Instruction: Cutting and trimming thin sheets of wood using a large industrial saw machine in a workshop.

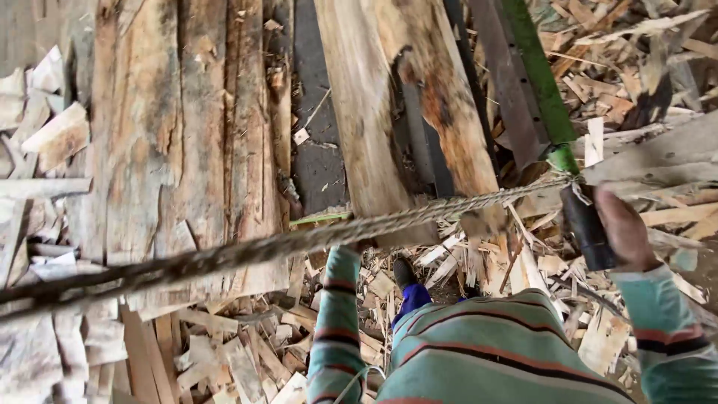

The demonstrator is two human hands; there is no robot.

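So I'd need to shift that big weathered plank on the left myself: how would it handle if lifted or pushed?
The weathered plank looks long and thick, so probably stiff and heavy. Its rough, splintery face should not slip, though it may snag skin. Lying among loose wood scraps, it would likely drag rather than slide.

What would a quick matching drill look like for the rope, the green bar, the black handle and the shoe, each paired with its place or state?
Things:
1. rope
2. green bar
3. black handle
4. shoe

Places or states:
A. in the right hand
B. down among wood scraps
C. stretched across the view
D. slanting up from the handle

Pairs: 1-C, 2-D, 3-A, 4-B
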